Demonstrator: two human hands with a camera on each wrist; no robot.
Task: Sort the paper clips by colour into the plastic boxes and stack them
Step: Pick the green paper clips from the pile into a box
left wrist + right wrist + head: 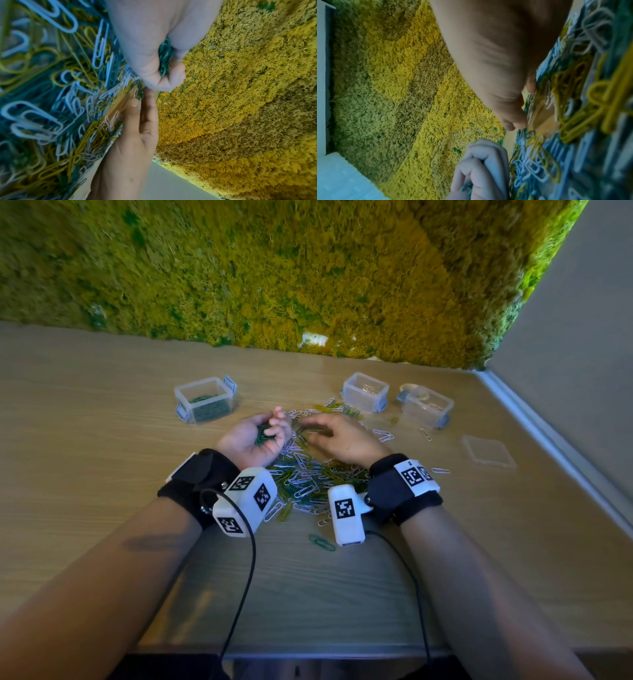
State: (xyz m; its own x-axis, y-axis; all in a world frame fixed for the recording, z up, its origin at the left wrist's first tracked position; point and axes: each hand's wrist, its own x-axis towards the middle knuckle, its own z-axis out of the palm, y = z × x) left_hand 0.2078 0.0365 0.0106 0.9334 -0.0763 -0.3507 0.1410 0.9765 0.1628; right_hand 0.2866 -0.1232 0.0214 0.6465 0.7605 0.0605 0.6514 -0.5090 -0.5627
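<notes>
From the head view, the left hand (pixel 255 436), palm up, cups green paper clips (pixel 263 436). The right hand (pixel 337 441) lies palm down on the mixed pile (pixel 308 477), its grasp unclear. Beyond the left hand, a clear box (pixel 205 399) holds green clips. The left wrist view shows fingers (pixel 178 75) curled around them.

Soft, even daylight lit the pale wooden tabletop (pixel 102 446), brightest toward the far right, and the forearms cast faint shadows. The head view bent straight edges near its borders. Both wrist views were dimmer and blue-tinted, with the nearest scattered coloured wire paper clips (pixel 42 94) blurred and oversized, and the yellow-green moss wall (pixel 393 88) sharper.
</notes>
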